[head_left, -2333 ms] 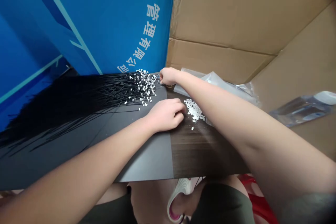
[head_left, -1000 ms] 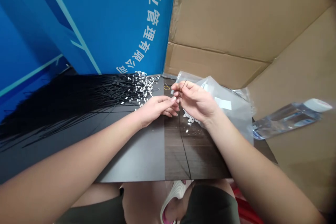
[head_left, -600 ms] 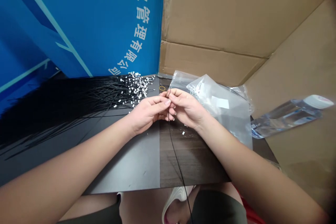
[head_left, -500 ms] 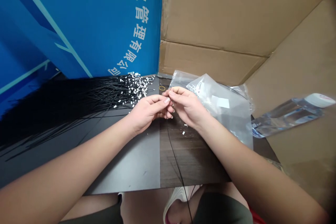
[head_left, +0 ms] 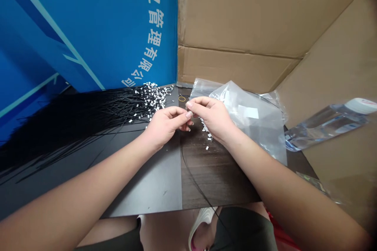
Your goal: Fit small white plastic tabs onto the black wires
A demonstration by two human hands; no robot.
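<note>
Left hand (head_left: 165, 125) and right hand (head_left: 213, 119) meet, fingers pinched on the top end of the black strand (head_left: 194, 186), which trails lengthwise toward the person.

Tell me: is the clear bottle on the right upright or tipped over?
Tipped over: the clear bottle lies on its side, white cap pointing right, beside the plastic bag.

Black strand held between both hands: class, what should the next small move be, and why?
Probably push the tip of the strand into a white piece. The left hand and right hand pinch its top end together, loose pieces lie under the right hand, and the piled strands already carry white tips. Whether a piece is pinched is hidden.
</note>
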